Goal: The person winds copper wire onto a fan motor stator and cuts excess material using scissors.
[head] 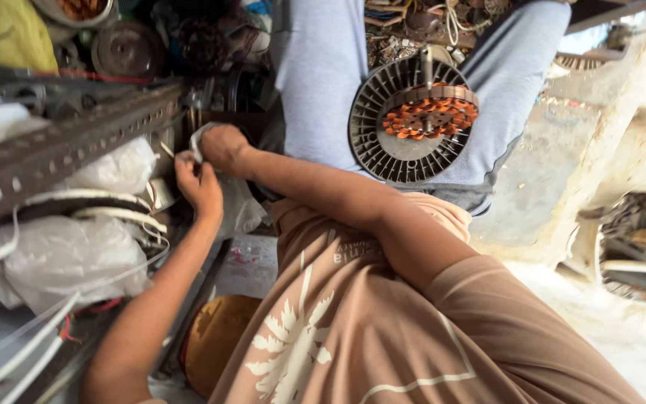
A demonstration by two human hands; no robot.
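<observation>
Nearest the lens is a tan shirt [383, 329] with a pale palm print, the wearer twisted to one side so both bare arms stretch toward a metal rack [76, 138]. At the lower left, the left hand [200, 183] has its fingers curled shut, pinching an edge of a clear plastic bag [237, 206] that hangs just below both hands. Just above and to the right of it, touching the same bag, the right hand [222, 146] is closed as a fist around a pale strip of the plastic near the bag's top. Both hands sit close together, right beside the rack's perforated angle bar. On the rack's shelves lie more white bags [65, 258], one large and stuffed below, a smaller one above, with white wires [28, 348] looping over and under them. A round yellow-brown object [214, 340] sits low beneath the left forearm; what it is cannot be told. Across the grey-trousered lap [323, 82] of the wearer rests a dark slotted fan motor [413, 120], round, with orange copper windings showing at its centre, well apart from the hands. Cluttered parts and metal discs fill the background behind the rack.
</observation>
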